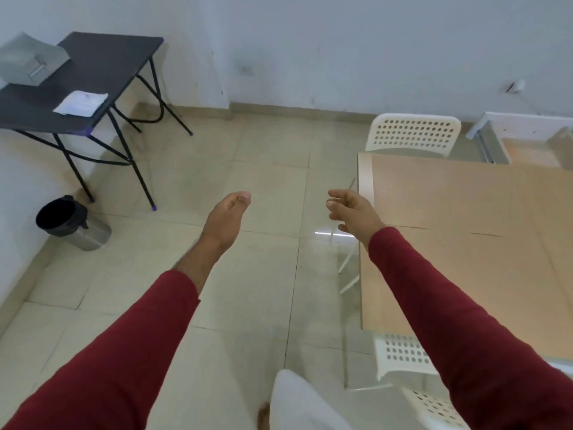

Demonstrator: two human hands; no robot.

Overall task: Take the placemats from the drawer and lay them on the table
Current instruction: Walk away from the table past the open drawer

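Both my arms reach out over the tiled floor, red sleeves pushed forward. My left hand (pixel 225 218) hangs loose, fingers relaxed, holding nothing. My right hand (pixel 353 211) is spread and empty too, just beside the edge of the table (pixel 459 243) with its bare tan top. Beyond my right hand, an open drawer (pixel 508 141) shows; I cannot make out placemats in it.

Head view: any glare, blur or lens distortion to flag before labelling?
Head view: wide-angle bowing bends the wall base and the black side table. A small bright glare streak sits on the floor tile near the right hand. Left hand fingertips are slightly soft; the grey box at the far left edge is blurred. Light is even and diffuse, shadows faint.
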